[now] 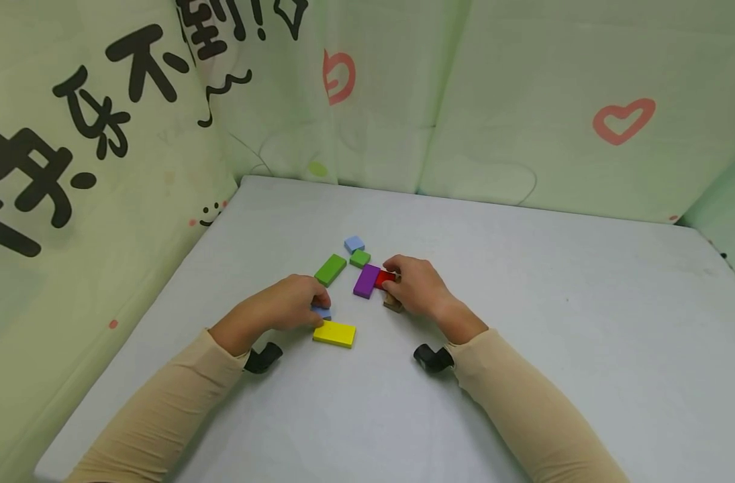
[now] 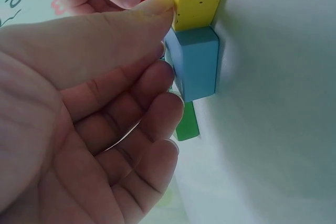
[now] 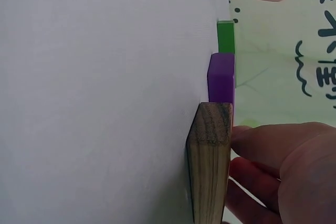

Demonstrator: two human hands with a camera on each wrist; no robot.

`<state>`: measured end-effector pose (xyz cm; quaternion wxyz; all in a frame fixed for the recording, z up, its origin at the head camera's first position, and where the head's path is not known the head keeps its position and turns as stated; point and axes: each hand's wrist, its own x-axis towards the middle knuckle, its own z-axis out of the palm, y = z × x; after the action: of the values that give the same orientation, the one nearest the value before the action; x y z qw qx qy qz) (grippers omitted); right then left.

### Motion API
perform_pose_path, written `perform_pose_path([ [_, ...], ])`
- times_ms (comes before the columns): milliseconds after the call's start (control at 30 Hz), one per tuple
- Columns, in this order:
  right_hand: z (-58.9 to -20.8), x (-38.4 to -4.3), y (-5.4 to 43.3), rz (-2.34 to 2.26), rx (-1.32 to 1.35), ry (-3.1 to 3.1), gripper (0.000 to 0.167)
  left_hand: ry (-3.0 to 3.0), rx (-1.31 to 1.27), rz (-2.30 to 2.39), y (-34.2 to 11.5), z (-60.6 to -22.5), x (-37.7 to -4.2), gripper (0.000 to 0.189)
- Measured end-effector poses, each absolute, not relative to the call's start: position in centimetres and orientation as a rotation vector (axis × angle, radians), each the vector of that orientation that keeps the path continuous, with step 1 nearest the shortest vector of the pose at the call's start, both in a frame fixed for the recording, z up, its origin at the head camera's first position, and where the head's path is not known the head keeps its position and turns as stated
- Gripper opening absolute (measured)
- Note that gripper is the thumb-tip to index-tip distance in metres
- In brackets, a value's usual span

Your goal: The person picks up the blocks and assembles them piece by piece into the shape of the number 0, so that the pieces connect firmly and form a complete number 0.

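Observation:
My left hand spans a small blue block with curled fingers, its thumb at the edge of a yellow block. In the left wrist view the yellow block touches the end of the blue block. My right hand pinches a red block beside a purple block. A brown wooden block lies under that hand; in the right wrist view its grained side hides the red block, with the thumb close against it.
Beyond the hands lie a long green block, a small green block and another blue block. These blocks lie on a white table. A printed pale green curtain hangs behind the table and along its sides.

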<state>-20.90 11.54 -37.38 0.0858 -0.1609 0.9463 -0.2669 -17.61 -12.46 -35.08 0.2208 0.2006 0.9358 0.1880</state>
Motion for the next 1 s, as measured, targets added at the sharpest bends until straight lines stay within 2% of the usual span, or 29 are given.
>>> perform_pose_path([
  [1000, -37.71, -21.29, 11.63, -0.843, -0.504, 2.815, 0.042, 2.593, 0.552, 0.516, -12.45, -35.17, -17.66, 0.025],
])
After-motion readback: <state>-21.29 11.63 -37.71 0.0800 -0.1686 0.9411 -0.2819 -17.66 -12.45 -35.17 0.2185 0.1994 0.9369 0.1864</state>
